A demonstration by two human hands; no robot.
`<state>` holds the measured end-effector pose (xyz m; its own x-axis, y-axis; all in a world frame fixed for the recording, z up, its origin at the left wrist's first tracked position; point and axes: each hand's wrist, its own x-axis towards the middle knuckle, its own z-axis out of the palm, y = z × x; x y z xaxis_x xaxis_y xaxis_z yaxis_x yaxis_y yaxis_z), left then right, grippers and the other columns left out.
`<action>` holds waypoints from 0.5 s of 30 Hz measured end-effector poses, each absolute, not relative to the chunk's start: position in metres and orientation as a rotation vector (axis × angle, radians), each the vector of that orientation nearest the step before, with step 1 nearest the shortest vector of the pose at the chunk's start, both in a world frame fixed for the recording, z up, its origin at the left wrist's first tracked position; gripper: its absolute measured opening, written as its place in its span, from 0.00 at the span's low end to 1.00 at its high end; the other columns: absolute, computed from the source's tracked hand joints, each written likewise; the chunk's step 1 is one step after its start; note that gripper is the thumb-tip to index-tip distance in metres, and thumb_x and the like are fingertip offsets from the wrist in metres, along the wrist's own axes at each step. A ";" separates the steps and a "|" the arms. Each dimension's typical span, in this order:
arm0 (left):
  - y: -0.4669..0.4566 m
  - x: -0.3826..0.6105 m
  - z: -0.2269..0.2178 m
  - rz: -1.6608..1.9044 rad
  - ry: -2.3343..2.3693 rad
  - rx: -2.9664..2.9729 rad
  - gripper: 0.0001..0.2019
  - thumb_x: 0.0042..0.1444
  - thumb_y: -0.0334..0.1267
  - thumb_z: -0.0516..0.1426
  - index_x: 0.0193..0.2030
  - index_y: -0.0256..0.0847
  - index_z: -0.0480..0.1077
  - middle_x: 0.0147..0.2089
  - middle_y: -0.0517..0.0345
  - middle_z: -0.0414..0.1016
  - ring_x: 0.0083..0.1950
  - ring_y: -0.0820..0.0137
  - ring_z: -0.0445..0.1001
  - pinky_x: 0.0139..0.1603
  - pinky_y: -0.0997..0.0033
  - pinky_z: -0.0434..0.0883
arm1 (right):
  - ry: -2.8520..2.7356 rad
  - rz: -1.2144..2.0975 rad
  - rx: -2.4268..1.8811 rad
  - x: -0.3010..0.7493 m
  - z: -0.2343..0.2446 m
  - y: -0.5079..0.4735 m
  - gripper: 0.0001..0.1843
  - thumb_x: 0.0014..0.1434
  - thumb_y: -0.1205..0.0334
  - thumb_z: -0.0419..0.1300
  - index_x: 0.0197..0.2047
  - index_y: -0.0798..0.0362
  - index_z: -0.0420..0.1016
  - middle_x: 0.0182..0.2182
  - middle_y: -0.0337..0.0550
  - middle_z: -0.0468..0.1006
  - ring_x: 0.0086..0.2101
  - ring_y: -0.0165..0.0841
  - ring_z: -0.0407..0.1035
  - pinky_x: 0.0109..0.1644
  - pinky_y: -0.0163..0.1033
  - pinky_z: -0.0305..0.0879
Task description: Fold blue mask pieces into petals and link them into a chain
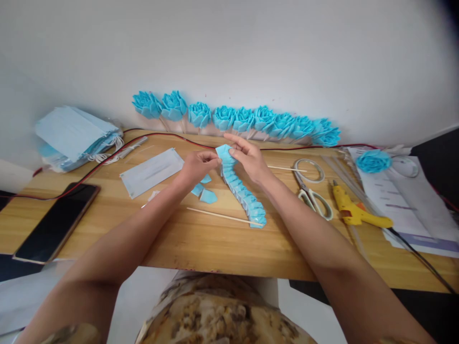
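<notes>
A strip of overlapping blue folded petals [244,193] lies across the wooden table [201,243], its far end lifted. My left hand [196,167] pinches that far end from the left. My right hand [247,156] holds the same end from the right, fingers curled round the top petal. Loose blue folded pieces [206,193] lie just below my left hand. A thin wooden stick [222,217] rests in front of the strip.
A row of finished blue flowers [236,118] leans on the wall. A flat face mask [152,171], a mask stack [75,136] and a phone [57,222] sit left. Scissors [313,196], a tape roll [309,169], a yellow glue gun [358,212] and papers [401,200] sit right.
</notes>
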<state>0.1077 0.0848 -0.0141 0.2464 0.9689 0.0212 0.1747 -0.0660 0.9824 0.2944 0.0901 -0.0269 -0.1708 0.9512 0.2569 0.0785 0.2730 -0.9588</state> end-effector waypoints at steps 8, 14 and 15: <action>0.082 0.107 -0.010 0.991 1.166 1.437 0.10 0.47 0.44 0.63 0.25 0.39 0.73 0.24 0.63 0.68 0.27 0.75 0.60 0.29 0.73 0.61 | -1.519 1.152 -0.948 0.294 -0.023 0.088 0.27 0.57 0.52 0.64 0.59 0.48 0.73 0.50 0.41 0.80 0.48 0.36 0.73 0.54 0.43 0.70; 0.085 0.109 -0.013 0.972 1.115 1.490 0.13 0.44 0.47 0.63 0.24 0.38 0.72 0.26 0.60 0.72 0.30 0.73 0.64 0.33 0.72 0.63 | -1.529 1.147 -0.942 0.292 -0.028 0.090 0.28 0.55 0.54 0.65 0.59 0.49 0.73 0.43 0.41 0.83 0.42 0.35 0.75 0.47 0.42 0.73; 0.084 0.109 -0.013 0.969 1.117 1.487 0.13 0.44 0.47 0.63 0.24 0.38 0.73 0.26 0.60 0.72 0.30 0.73 0.64 0.33 0.72 0.63 | -1.525 1.135 -0.955 0.292 -0.028 0.090 0.27 0.56 0.54 0.65 0.59 0.49 0.73 0.43 0.41 0.82 0.42 0.35 0.75 0.47 0.42 0.73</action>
